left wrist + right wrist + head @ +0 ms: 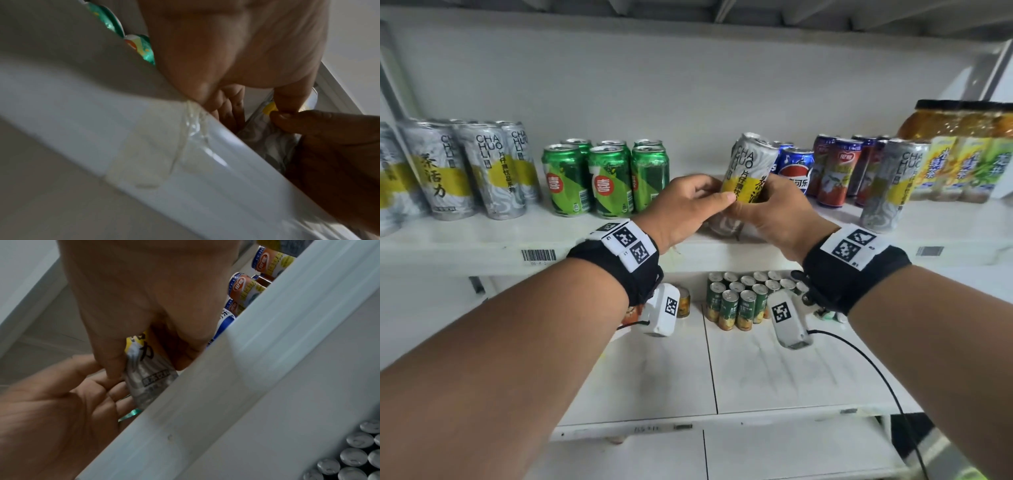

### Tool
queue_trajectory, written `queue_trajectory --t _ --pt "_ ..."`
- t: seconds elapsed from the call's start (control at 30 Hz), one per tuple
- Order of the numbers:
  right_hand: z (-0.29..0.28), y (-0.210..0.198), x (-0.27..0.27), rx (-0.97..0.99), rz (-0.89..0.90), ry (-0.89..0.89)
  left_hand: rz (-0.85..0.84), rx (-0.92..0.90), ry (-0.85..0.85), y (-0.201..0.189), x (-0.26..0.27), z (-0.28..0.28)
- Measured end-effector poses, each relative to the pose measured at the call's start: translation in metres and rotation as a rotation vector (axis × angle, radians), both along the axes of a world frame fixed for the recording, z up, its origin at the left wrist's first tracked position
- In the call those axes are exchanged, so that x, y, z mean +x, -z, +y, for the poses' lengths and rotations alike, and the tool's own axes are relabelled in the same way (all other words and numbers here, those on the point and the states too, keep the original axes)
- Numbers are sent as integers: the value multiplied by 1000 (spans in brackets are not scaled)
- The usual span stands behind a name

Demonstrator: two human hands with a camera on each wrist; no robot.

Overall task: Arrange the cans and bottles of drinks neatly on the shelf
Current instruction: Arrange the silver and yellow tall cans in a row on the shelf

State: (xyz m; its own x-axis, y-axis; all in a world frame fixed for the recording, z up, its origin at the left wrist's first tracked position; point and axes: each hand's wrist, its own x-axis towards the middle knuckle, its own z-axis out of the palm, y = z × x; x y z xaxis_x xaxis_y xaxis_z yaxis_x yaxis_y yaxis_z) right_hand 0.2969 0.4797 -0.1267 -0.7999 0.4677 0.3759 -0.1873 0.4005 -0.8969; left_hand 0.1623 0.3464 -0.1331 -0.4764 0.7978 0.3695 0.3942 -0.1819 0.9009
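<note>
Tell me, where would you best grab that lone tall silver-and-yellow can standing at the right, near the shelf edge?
Probably around the middle of the lone tall silver-and-yellow can, reaching from the front. It stands upright at the white shelf's edge, its front face open, while red cans crowd behind it.

The left hand (pixel 236 48) fills the top, fingers curled on a silver-and-yellow can (pixel 273 134); the right hand (pixel 333 146) grips it from the right; green cans (pixel 141 47) show beyond the white shelf edge (pixel 123 129).

On the shelf (pixel 482 243), tea cans (pixel 465 168) stand left, soda cans (pixel 606 178) beside them, cola cans (pixel 796 171) and bottles (pixel 959 154) right.
</note>
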Motion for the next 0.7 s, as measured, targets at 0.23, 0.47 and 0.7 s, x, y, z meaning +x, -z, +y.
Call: queue_trajectory --t 0.23,0.47,0.7 --pt "8 -17 11 103 -54 60 189 4 -119 -39 20 11" --pt "30 -38 39 270 -121 114 468 -94 -282 -74 44 52" --pt "95 -89 101 720 -90 328 591 -222 -369 -100 83 99"
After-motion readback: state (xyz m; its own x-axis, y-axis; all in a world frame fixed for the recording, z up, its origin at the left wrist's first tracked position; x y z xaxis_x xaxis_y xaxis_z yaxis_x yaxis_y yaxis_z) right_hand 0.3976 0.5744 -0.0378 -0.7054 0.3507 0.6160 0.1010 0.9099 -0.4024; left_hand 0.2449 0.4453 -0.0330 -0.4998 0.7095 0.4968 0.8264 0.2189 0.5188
